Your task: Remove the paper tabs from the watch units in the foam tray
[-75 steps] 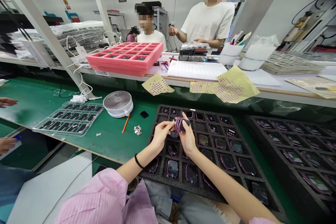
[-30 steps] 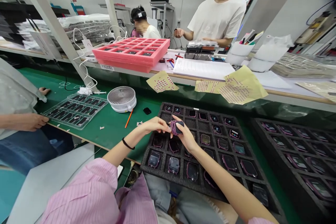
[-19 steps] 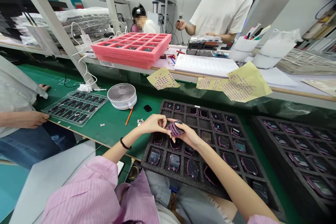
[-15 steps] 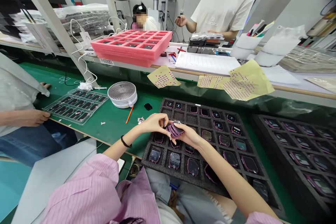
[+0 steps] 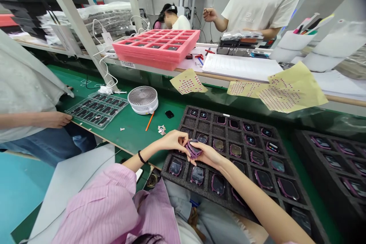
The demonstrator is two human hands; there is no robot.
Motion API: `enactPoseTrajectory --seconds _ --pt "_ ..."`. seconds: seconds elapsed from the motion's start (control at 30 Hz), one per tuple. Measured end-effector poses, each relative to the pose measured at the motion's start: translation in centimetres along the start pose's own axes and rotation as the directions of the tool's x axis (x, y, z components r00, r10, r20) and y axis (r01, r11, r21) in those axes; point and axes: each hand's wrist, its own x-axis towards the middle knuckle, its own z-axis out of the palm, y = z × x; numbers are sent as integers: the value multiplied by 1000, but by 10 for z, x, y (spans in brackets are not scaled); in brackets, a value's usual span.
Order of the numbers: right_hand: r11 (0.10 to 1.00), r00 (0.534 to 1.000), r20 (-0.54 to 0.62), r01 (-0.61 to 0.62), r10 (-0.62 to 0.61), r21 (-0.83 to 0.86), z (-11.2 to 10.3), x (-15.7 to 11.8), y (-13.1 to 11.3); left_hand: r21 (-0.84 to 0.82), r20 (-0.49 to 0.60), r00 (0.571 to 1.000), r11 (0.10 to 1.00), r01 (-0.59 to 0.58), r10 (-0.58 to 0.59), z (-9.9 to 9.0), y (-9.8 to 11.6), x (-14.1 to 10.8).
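fingers (image 5: 183, 143) of the left hand (image 5: 172, 140) and right hand (image 5: 207, 156) clamp a purple-framed watch casing (image 5: 193, 149) above a black foam tray (image 5: 213, 113).

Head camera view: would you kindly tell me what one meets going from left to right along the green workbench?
Clear plastic tray of black parts → white desk fan → small black piece → black foam tray → second black foam tray

Green workbench (image 5: 134, 141) holds foam tray (image 5: 208, 109) and desk fan (image 5: 143, 100)
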Motion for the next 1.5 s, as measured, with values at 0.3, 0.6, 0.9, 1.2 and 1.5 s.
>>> enactPoseTrajectory --seconds 0.3,0.6,0.9,1.2,1.5 --pt "997 985 -158 72 -66 27 9 -2 -6 493 -415 898 792 359 -148 -67 -31 -25" --pt "989 972 -218 115 -92 96 3 5 0 482 -459 831 698 530 -314 -68 -47 -18" --pt "927 885 -341 365 -316 87 5 6 -7 252 -484 869 935 249 -101 -50 9 -8" --pt "854 744 -469 519 -476 -44 7 3 -10 -533 -454 852 846 -26 -260 28 43 22" --pt "828 672 -501 526 -545 -195 3 2 -7 -504 -580 791 848 -161 -194 38 47 32"
